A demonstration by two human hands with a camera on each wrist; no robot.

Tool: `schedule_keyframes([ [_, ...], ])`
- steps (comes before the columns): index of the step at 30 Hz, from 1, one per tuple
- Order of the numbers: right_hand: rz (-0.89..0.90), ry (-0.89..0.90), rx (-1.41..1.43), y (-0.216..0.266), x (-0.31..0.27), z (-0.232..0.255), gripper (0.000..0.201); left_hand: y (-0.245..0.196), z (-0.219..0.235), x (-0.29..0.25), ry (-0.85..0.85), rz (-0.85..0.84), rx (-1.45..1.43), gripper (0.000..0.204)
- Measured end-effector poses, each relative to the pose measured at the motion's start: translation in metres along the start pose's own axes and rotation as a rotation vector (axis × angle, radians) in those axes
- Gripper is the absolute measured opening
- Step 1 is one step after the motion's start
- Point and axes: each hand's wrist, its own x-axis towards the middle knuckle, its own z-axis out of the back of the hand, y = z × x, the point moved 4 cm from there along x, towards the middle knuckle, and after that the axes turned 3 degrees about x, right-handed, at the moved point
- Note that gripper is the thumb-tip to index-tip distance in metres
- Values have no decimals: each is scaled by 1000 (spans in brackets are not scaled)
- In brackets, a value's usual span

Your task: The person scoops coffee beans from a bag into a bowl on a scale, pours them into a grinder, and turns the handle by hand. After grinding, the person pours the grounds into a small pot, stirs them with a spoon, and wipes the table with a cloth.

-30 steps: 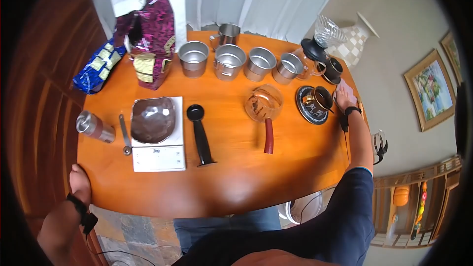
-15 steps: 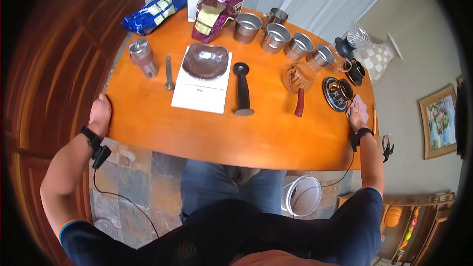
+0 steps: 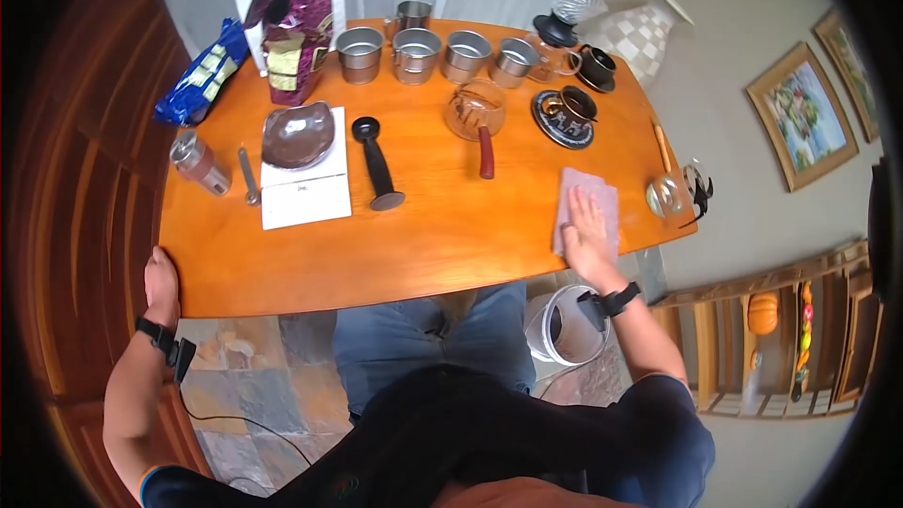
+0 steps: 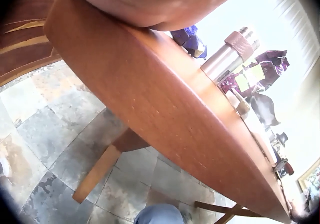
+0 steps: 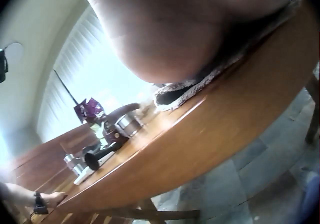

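My right hand (image 3: 587, 237) lies flat with straight fingers on a folded pink cloth (image 3: 605, 202), near the table's front edge at the right. In the right wrist view the heel of that hand (image 5: 165, 43) presses close over the cloth's folded edge (image 5: 175, 97). At the left end of the table (image 3: 423, 254), my left hand (image 3: 162, 280) rests on the edge and holds no object. Its palm side (image 4: 160, 6) sits on the tabletop corner in the left wrist view, with the fingers mostly hidden.
Beyond the cloth stand a cup on a dark saucer (image 3: 562, 131), a glass pot with red handle (image 3: 486, 152) and several metal cups (image 3: 415, 61). A glass server (image 3: 666, 196) is at the right edge. Leftward are a black scoop (image 3: 377, 169), white scale (image 3: 306, 199) and steel grinder (image 3: 199, 165).
My right hand has slid the pink cloth from beside the saucer toward me and leftward, to the front edge. The left hand stays at the table's left edge. The head view has shifted.
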Motion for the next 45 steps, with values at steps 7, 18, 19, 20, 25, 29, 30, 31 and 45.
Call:
schedule_keyframes([
  [7, 236, -69, 105, 127, -36, -2, 63, 23, -5, 27, -15, -53, -33, 65],
  [18, 98, -178, 67, 47, -29, 14, 53, 27, 0, 29, -33, -86, 56, 64],
  [19, 55, -182, 57, 26, -25, 14, 53, 30, 0, 33, -23, -80, 41, 65],
  [20, 13, -185, 47, 5, -23, 15, 53, 31, 0, 34, -16, -73, 27, 65],
  [25, -63, -176, 49, -73, -1, 24, 53, 20, 1, 19, -29, -42, 1, 65],
  [29, -92, -182, 10, -108, 21, 20, 54, 44, -6, 53, 51, -83, -27, 63],
  [30, -92, -188, -10, -111, 22, 19, 55, 44, -6, 49, 115, -124, -72, 62],
  [31, -82, -190, -24, -112, 22, 15, 55, 46, -8, 43, 92, -173, -134, 61],
  [45, 156, -160, 19, 86, -33, -8, 57, -19, 6, -18, -126, 95, 273, 63],
])
